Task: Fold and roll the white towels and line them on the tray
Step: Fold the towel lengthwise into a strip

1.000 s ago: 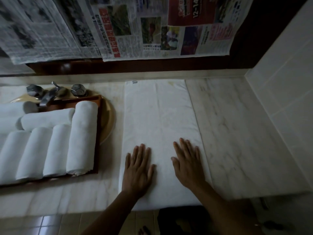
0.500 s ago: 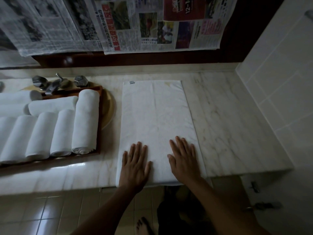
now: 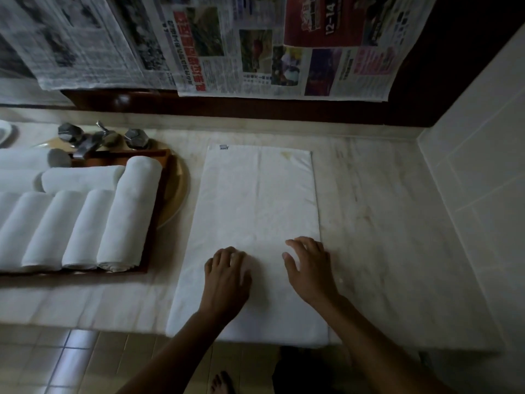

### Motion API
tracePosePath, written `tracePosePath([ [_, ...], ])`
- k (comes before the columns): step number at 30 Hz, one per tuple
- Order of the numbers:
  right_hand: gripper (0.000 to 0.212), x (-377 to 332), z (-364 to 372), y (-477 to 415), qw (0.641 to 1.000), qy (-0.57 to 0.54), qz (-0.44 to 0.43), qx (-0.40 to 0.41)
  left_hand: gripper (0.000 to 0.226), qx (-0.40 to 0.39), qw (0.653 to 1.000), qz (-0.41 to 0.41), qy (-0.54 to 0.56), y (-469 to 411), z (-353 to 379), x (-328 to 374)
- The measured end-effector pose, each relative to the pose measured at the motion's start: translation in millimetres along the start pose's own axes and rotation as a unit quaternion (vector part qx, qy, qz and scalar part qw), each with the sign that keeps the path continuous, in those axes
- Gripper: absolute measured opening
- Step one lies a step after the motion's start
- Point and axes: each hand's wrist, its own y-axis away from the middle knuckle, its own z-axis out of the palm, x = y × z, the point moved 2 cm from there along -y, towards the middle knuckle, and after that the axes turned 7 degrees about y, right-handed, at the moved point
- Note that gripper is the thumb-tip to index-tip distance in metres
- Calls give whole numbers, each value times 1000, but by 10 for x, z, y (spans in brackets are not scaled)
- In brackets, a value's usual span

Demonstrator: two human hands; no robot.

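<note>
A folded white towel (image 3: 258,223) lies flat and lengthwise on the marble counter (image 3: 383,237), its near end at the counter's front edge. My left hand (image 3: 227,277) and my right hand (image 3: 309,268) rest side by side on the towel's near part. Their fingers are bent, with the tips down on the cloth, and no fold is lifted. To the left, a dark wooden tray (image 3: 159,211) holds several rolled white towels (image 3: 127,211) lined side by side, with more rolls lying crosswise behind them.
A metal faucet (image 3: 85,140) with two handles stands behind the tray, over a yellowish basin rim (image 3: 179,189). Newspaper sheets (image 3: 255,46) hang on the back wall. A tiled wall (image 3: 483,180) closes the right side. Floor tiles and a bare foot (image 3: 221,382) show below the counter edge.
Both hands lay flat with straight fingers before; now their fingers are bent. The view has shifted, so the towel's near end shows further down.
</note>
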Motion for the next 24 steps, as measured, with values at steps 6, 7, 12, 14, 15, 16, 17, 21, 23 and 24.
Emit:
tracePosePath([
  [6, 29, 524, -192, -1240, 998, -66, 14, -9, 45, 13, 999, -18, 42, -431, 242, 821],
  [7, 30, 586, -208, -1481, 997, -71, 23, -26, 45, 12, 998, -24, 52, -495, 292, 945],
  [12, 39, 815, -178, -2550, 996, -14, 29, -82, 50, 14, 996, -44, 75, -788, 540, 1366],
  [14, 42, 868, -140, -2846, 995, 15, 28, -99, 50, 8, 997, -50, 66, -897, 639, 1445],
  [15, 43, 878, -129, -2957, 994, 28, 26, -105, 50, 1, 997, -52, 55, -934, 668, 1478],
  [16, 44, 892, -107, -3068, 993, 42, 21, -110, 49, -6, 998, -55, 38, -983, 699, 1509],
  [17, 45, 899, -98, -3152, 992, 53, 17, -115, 49, -14, 998, -59, 21, -1015, 719, 1533],
  [21, 30, 961, -37, -3440, 991, 41, 23, -129, 50, -27, 996, -84, -22, -1140, 763, 1591],
  [23, 18, 962, -43, -3533, 989, 29, 28, -144, 48, -7, 996, -85, -34, -1180, 785, 1607],
  [24, 16, 963, -42, -3569, 986, 30, 21, -160, 48, 3, 995, -90, -35, -1190, 800, 1612],
])
